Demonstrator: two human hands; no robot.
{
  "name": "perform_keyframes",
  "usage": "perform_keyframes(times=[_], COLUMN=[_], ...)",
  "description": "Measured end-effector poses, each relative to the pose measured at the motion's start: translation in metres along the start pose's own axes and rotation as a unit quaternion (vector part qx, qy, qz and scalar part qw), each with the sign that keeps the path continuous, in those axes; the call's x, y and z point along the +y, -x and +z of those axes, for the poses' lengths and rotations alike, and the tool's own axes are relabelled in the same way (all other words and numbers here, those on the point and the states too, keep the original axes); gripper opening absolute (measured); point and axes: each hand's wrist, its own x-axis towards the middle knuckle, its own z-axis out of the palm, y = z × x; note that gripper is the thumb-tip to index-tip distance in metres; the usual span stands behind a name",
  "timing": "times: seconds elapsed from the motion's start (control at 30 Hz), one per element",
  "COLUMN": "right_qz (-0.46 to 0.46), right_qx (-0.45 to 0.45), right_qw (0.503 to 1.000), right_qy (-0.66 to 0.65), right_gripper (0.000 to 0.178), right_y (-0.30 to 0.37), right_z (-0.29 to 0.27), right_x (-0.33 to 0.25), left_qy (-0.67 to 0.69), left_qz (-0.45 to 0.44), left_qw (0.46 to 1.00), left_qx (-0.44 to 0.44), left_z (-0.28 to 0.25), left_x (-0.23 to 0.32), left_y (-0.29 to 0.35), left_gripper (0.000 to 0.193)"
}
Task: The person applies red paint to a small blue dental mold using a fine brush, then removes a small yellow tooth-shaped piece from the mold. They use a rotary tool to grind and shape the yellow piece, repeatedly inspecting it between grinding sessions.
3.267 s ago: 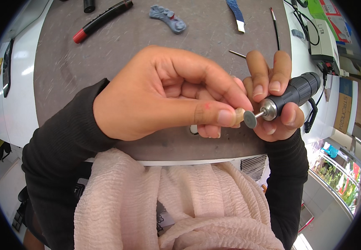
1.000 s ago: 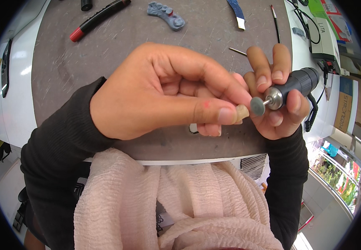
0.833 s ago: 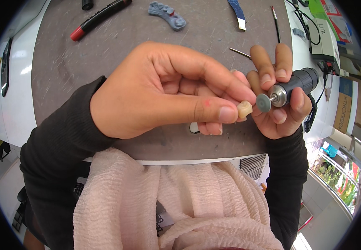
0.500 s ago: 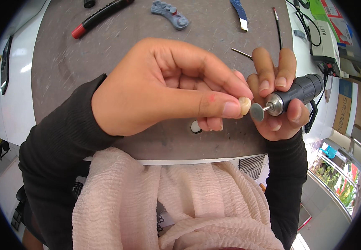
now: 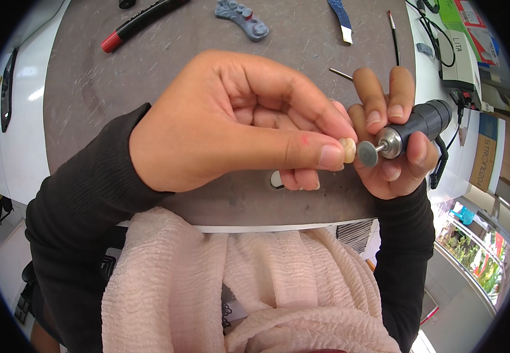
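Note:
Between the thumb and forefinger of my left hand (image 5: 237, 120) is a small cream dental crown (image 5: 348, 150), its outer side turned to the right. My right hand (image 5: 393, 170) is closed round a black rotary handpiece (image 5: 422, 126) with a silver nose. From that nose a short shank carries a grey-green grinding disc (image 5: 367, 154), which faces the crown with a narrow gap between them. Whether the disc is spinning cannot be told. My hands are close together over the brown mat (image 5: 108, 117).
Beyond my hands lie a blue-grey dental model (image 5: 242, 20), a thick black marker with a red end (image 5: 140, 26), a blue strip with a white tip (image 5: 342, 22) and a thin brush (image 5: 394, 38). A metal rod (image 5: 341, 73) lies near my right fingers. A pale control box (image 5: 460, 67) stands right.
The handpiece has tilted slightly, so the disc shows more of its face and sits a little to the right. The crown has turned a little in my left fingertips.

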Motion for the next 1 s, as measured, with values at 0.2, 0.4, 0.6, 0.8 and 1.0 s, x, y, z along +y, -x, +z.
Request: perform_keyframes(times=[0.2,0.4,0.6,0.8,1.0], right_qz=[-0.004,0.007,-0.011,-0.007,-0.003], right_qx=[0.003,-0.008,-0.035,-0.032,-0.017], right_qw=[1.000,1.000,0.999,0.999,1.000], right_qy=[0.004,0.013,-0.020,0.004,0.010], right_gripper=[0.031,0.030,0.026,0.026,0.029], right_y=[-0.0007,0.0001,-0.0022,-0.0005,0.0004], right_z=[0.0025,-0.0002,-0.0029,-0.0053,-0.0044], right_x=[0.0006,-0.0003,-0.0014,-0.0043,-0.0029], left_qy=[0.001,0.001,0.014,0.018,0.025], left_qz=[-0.005,-0.001,-0.009,0.006,0.005], left_qw=[1.000,1.000,1.000,0.999,0.999], left_qx=[0.000,-0.003,-0.014,-0.026,-0.028], left_z=[0.0001,0.0001,-0.0002,-0.0005,-0.0014], left_x=[0.0001,-0.0001,-0.0002,-0.0016,-0.0038], left_y=[0.0003,0.0000,0.0002,-0.0011,-0.0020], left_gripper=[0.014,0.014,0.018,0.020,0.020])
